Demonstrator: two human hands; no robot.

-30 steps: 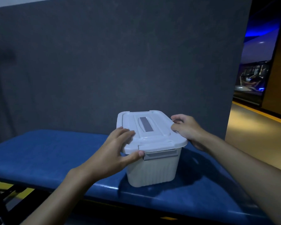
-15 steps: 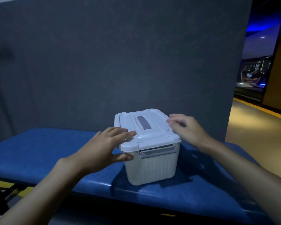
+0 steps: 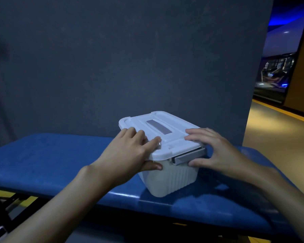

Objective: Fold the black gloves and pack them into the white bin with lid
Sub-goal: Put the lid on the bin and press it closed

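Note:
The white bin (image 3: 172, 179) stands on a blue padded bench (image 3: 42, 160), and its white lid (image 3: 174, 135) sits on top. My left hand (image 3: 128, 155) holds the lid's front left corner, fingers flat on top and thumb under the rim against the ribbed wall. My right hand (image 3: 216, 151) is at the front right corner, fingers over the lid's edge and thumb just below the grey latch (image 3: 186, 157). No black gloves are in view; the inside of the bin is hidden.
A dark grey panel (image 3: 112, 67) rises right behind the bench. The bench's front edge lies close below the bin. A dark frame (image 3: 0, 207) shows under the bench at lower left. Yellowish floor (image 3: 279, 137) opens to the right.
My right hand has come from the lid's far right side to the front right corner by the latch. My left hand's fingers have spread further onto the lid. The bin has turned slightly.

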